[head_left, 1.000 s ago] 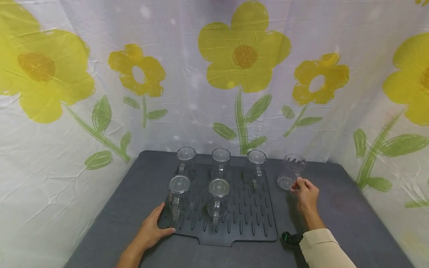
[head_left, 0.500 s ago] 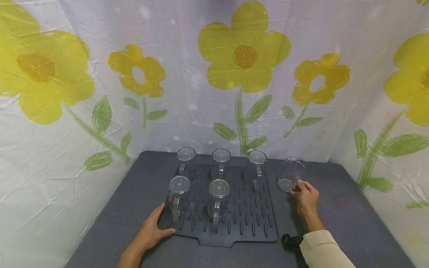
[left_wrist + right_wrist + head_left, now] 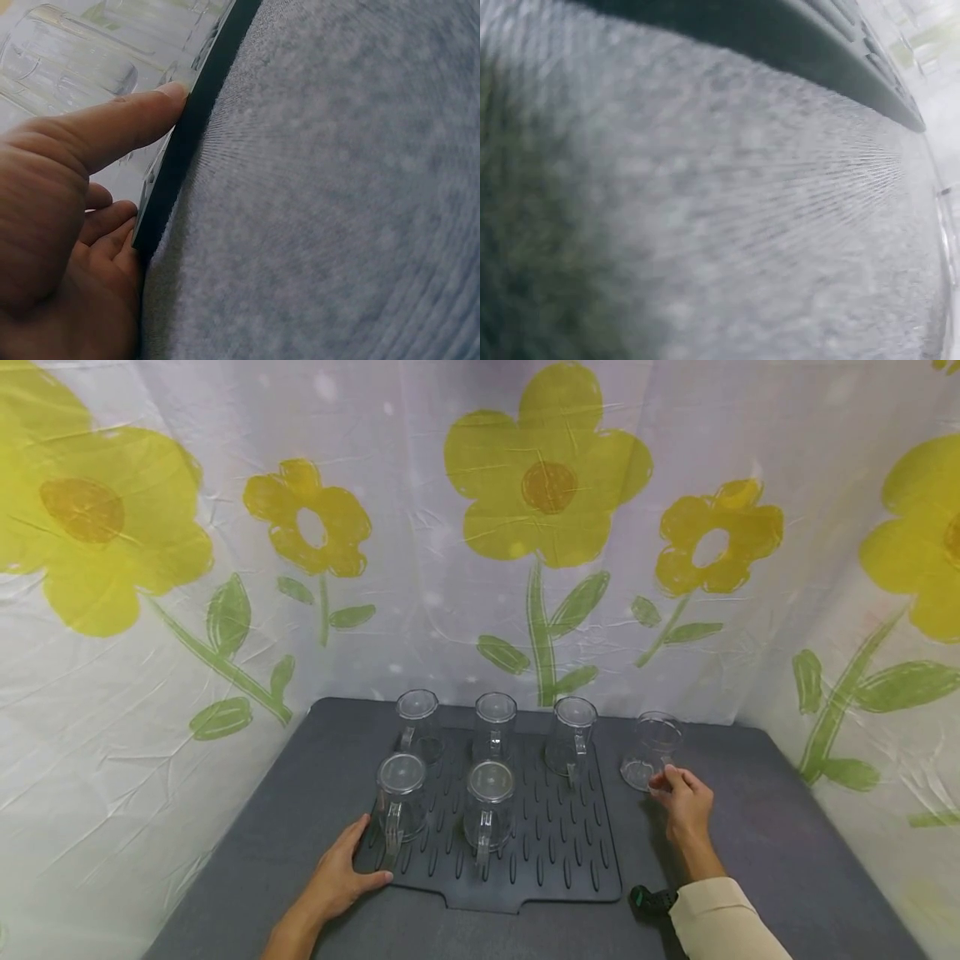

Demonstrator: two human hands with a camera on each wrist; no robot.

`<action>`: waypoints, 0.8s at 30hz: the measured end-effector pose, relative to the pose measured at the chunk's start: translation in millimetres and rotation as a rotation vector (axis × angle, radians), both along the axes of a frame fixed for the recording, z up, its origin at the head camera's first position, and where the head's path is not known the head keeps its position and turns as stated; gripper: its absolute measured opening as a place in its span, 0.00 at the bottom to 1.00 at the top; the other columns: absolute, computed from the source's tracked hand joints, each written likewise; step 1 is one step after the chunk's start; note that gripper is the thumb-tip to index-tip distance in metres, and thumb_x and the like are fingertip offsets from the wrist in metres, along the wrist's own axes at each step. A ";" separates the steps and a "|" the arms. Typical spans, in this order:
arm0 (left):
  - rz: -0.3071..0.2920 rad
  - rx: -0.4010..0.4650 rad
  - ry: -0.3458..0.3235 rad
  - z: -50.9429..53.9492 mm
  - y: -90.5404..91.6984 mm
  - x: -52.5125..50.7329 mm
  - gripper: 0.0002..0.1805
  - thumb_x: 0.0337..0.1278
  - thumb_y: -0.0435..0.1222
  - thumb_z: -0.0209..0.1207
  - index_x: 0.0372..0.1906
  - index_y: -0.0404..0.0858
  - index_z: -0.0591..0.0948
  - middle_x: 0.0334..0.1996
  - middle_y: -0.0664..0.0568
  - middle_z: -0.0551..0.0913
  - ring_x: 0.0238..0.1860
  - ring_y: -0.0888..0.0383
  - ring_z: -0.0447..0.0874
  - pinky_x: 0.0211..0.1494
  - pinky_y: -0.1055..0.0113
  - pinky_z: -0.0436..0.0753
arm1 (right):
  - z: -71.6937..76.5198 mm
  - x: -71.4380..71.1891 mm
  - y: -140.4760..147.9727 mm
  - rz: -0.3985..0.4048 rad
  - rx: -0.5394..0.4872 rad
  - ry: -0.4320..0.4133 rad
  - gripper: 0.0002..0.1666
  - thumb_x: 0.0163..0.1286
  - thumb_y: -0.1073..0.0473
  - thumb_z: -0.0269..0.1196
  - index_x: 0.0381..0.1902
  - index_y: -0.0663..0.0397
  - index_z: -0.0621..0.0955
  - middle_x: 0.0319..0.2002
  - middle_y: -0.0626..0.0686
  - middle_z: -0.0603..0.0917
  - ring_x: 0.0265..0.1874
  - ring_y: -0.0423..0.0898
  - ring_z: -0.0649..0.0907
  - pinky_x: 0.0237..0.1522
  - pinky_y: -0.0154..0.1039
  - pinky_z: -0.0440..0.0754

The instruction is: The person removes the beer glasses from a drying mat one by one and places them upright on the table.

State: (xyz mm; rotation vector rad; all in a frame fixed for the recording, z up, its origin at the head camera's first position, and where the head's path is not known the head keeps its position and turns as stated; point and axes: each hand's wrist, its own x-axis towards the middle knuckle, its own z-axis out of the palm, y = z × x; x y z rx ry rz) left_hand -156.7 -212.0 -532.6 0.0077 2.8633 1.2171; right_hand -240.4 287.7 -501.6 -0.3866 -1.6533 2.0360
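In the head view my right hand (image 3: 686,802) pinches the handle of a clear glass mug (image 3: 649,758), to the right of a dark ridged drying mat (image 3: 558,868). That mug is upright, rim up, with its base on or close to the table. My left hand (image 3: 337,877) rests at the mat's front left corner, thumb and fingers spread along its edges. The left wrist view shows the thumb (image 3: 135,124) straight against the mat's edge. Several glass mugs stand upside down on the mat, among them a front left mug (image 3: 401,797) and a front middle mug (image 3: 489,802).
Behind them on the mat stand a back left mug (image 3: 417,727), a back middle mug (image 3: 495,727) and a back right mug (image 3: 573,735). The grey table (image 3: 750,827) meets a flower-printed curtain (image 3: 420,568). A black wrist device (image 3: 651,900) sits by my right sleeve.
The mug in my right hand has come slightly down and toward me, and the hand with it. My left hand and the mugs on the mat look unmoved.
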 end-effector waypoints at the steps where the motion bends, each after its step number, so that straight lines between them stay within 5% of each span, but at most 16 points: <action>1: -0.001 0.001 0.000 -0.4 -0.2 0.1 0.60 0.33 0.44 0.79 0.72 0.26 0.58 0.67 0.28 0.59 0.67 0.31 0.56 0.65 0.36 0.60 | 0.3 0.4 0.5 -0.002 0.007 -0.014 0.17 0.73 0.63 0.57 0.28 0.74 0.79 0.21 0.50 0.83 0.24 0.43 0.83 0.29 0.36 0.84; 5: -0.005 0.004 0.007 -1.1 -1.0 0.6 0.59 0.34 0.43 0.79 0.72 0.27 0.58 0.68 0.29 0.60 0.67 0.32 0.56 0.65 0.37 0.60 | 2.9 2.3 2.5 -0.030 0.109 -0.068 0.20 0.74 0.59 0.57 0.35 0.77 0.79 0.24 0.48 0.84 0.28 0.42 0.83 0.32 0.35 0.82; 9: -0.003 0.003 0.007 0.7 0.0 1.4 0.59 0.34 0.42 0.78 0.72 0.26 0.58 0.68 0.29 0.60 0.67 0.32 0.56 0.65 0.37 0.60 | 9.5 6.2 5.3 -0.144 0.299 -0.110 0.19 0.73 0.56 0.57 0.37 0.72 0.79 0.23 0.41 0.80 0.28 0.39 0.78 0.29 0.31 0.74; 14: -0.003 0.005 0.000 2.0 0.3 1.4 0.59 0.34 0.42 0.78 0.71 0.26 0.58 0.67 0.28 0.60 0.67 0.31 0.56 0.65 0.37 0.60 | 31.9 21.6 6.3 -0.244 0.493 -0.172 0.18 0.72 0.50 0.56 0.43 0.62 0.79 0.29 0.43 0.77 0.31 0.41 0.73 0.32 0.38 0.69; 19: -0.012 0.013 0.014 0.1 -1.0 1.6 0.59 0.34 0.41 0.79 0.71 0.26 0.58 0.67 0.28 0.60 0.67 0.32 0.57 0.65 0.37 0.60 | 64.5 45.0 -1.6 -0.243 0.507 -0.104 0.18 0.72 0.51 0.57 0.45 0.62 0.79 0.30 0.40 0.77 0.31 0.38 0.74 0.33 0.34 0.70; 24: -0.017 0.011 0.021 -0.9 -1.9 1.0 0.58 0.35 0.42 0.78 0.72 0.26 0.58 0.67 0.29 0.60 0.67 0.32 0.57 0.65 0.38 0.60 | 92.6 66.2 -12.9 -0.175 0.396 0.006 0.13 0.72 0.57 0.59 0.44 0.63 0.80 0.33 0.47 0.79 0.33 0.41 0.77 0.33 0.26 0.75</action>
